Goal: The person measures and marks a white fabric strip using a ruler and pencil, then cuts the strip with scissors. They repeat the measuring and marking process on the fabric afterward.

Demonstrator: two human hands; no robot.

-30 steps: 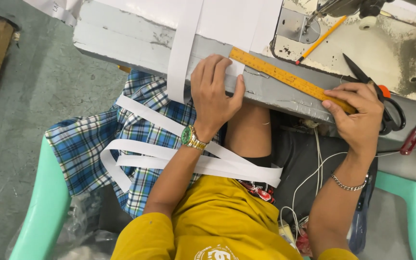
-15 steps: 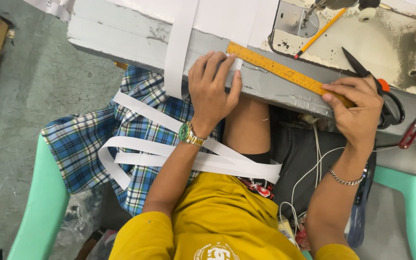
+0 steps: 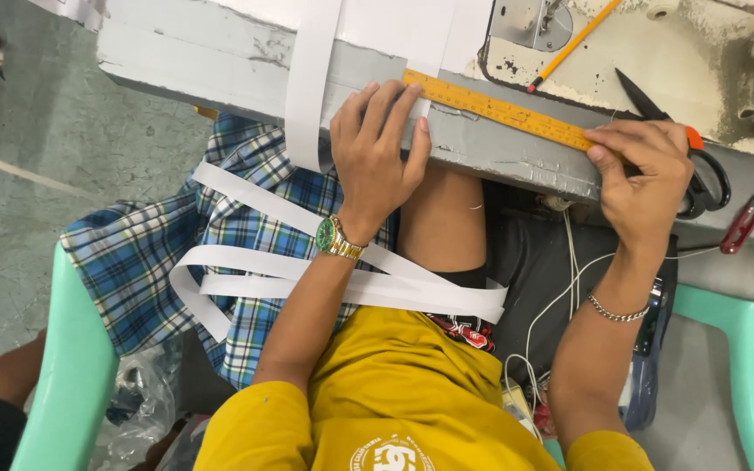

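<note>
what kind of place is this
Most likely a sewing workshop. A sewing machine sits on the worn grey table, with scissors beside it. The left hand and right hand press a yellow ruler at the table edge, and white strips trail across the lap.

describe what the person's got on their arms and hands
Both hands are bare, no gloves. The left hand has a gold-band wristwatch with a green face. The right hand has a silver chain bracelet. Short yellow shirt sleeves cover only the upper arms.
</note>
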